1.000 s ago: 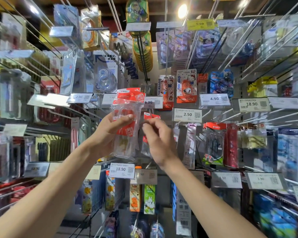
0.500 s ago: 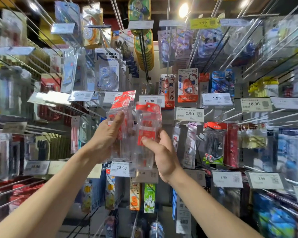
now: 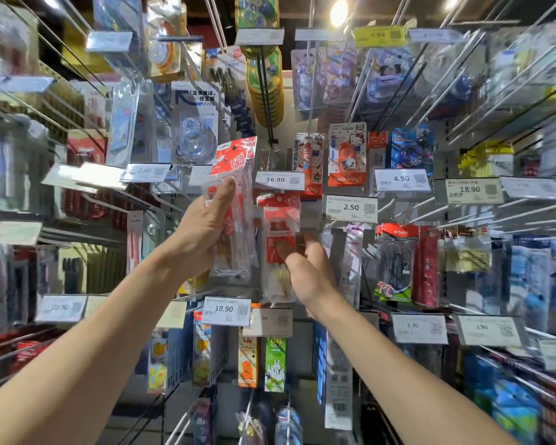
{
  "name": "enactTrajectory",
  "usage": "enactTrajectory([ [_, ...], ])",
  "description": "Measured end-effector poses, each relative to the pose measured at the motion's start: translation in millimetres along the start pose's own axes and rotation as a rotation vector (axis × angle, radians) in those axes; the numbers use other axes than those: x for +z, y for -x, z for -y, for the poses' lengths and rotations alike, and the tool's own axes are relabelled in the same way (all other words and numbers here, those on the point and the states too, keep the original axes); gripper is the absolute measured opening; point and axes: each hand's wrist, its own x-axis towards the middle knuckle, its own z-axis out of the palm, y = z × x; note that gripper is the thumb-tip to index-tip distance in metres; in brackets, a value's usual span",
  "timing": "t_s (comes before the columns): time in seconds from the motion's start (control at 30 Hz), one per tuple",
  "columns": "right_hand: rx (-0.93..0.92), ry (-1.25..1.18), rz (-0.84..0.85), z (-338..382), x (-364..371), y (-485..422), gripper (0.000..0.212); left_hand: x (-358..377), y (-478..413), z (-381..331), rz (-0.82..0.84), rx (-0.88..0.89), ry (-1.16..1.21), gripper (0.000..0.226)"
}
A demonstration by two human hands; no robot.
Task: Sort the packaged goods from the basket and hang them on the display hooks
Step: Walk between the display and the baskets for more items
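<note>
Your left hand [image 3: 206, 232] is clamped on a clear packet with a red header [image 3: 233, 194], lifted in front of the display and tilted a little. Your right hand [image 3: 308, 271] pinches a second red-topped packet [image 3: 278, 248] just beside it, low on its body; whether that one already hangs on a hook is hidden. The 16.90 price tag [image 3: 280, 179] sits right above it. My read: you are threading one packet at a time, so slide your right grip up toward the header, square the hang hole to the hook tip, and keep the left packet clear. The basket is out of view.
</note>
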Motion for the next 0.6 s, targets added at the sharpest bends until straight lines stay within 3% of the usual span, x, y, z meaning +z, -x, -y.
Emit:
enactTrajectory([
  [0.2, 0.009, -0.085, 0.04, 7.3, 5.5, -13.6, 0.022, 5.9, 4.5, -9.9, 0.008, 0.029, 0.002, 0.075],
  [0.47, 0.038, -0.114, 0.01, 0.2, 7.9, -17.7, 0.023, 2.6, 6.5, -17.8, 0.028, 0.061, -0.009, 0.103],
  [0.6, 0.158, 0.045, 0.027, -6.0, 12.1, -30.9, 0.05, 3.7, 6.7, -13.3, 0.065, 0.053, -0.018, 0.108],
])
